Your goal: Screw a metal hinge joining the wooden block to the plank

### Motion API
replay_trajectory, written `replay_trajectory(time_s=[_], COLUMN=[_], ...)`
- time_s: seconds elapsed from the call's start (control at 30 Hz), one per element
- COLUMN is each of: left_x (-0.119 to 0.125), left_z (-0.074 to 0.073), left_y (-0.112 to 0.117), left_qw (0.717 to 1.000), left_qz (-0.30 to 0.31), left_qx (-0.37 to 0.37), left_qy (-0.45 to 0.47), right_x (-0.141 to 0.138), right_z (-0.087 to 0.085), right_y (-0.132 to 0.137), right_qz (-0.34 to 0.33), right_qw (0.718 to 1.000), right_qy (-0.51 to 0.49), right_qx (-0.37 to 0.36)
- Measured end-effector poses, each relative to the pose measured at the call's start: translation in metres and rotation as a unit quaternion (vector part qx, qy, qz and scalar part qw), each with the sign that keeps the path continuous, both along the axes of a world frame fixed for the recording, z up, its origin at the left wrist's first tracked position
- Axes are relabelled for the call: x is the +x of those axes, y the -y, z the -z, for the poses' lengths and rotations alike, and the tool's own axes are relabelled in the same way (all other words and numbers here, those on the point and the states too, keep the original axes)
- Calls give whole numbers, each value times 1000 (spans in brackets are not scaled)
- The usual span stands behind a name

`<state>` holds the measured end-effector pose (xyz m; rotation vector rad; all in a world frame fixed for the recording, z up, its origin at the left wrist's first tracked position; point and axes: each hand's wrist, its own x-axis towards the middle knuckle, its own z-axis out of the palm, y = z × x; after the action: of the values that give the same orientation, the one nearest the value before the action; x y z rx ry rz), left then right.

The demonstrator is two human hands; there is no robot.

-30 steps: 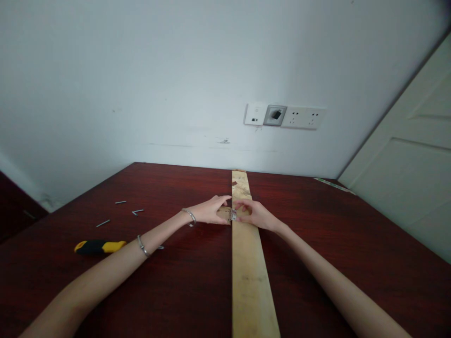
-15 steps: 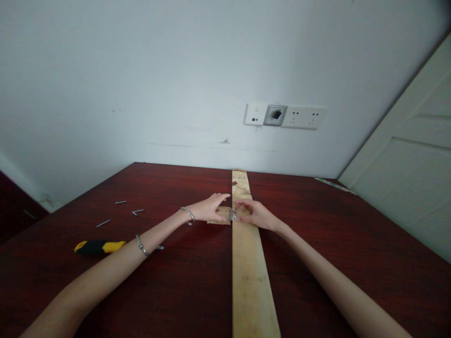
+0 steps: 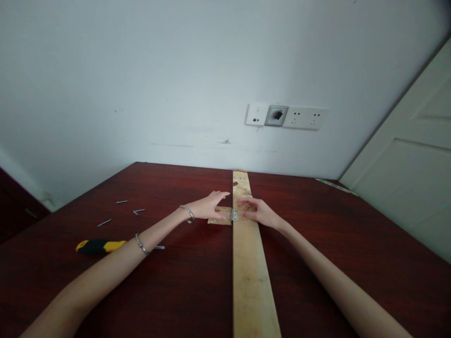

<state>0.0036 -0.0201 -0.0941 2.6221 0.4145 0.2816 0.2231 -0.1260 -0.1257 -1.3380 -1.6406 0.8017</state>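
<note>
A long pale wooden plank (image 3: 249, 272) runs from near me to the wall. Against its left edge lies a small wood piece (image 3: 221, 218), and a small silver hinge (image 3: 234, 215) sits across the joint between the two. My left hand (image 3: 207, 206) is open over the small piece, with its thumb near the hinge and its fingers stretched toward the plank. On the right, my right hand (image 3: 260, 212) rests at the plank, fingers curved and apart, just beside the hinge and holding nothing that I can see.
On the dark red table (image 3: 169, 295), a yellow and black screwdriver (image 3: 100, 246) lies partly behind my left forearm. Several screws (image 3: 104, 223) lie farther left. A thin strip (image 3: 336, 186) is at the back right. Wall sockets (image 3: 305, 118) are above the table.
My right hand has drawn slightly right, away from the hinge, leaving more of the hinge in sight. My left hand has hardly moved.
</note>
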Motion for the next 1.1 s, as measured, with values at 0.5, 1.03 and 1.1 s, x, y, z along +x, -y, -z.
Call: replay_trajectory(time_s=[0.5,1.03,1.1], left_x=[-37,-249,-270], left_z=[-58,-64,-60], left_y=[-15,-67,-64], left_qw=[965,939,933], left_qz=[-56,-299,-317], left_qx=[149,156,131], left_qy=[208,-71,-109], right_x=[0,-16,-18], right_z=[-35,-41,-39], right_y=[11,15,15], right_qz=[99,45,30], right_qw=[994,996,996], right_qy=[6,43,46], right_qx=[56,63,64])
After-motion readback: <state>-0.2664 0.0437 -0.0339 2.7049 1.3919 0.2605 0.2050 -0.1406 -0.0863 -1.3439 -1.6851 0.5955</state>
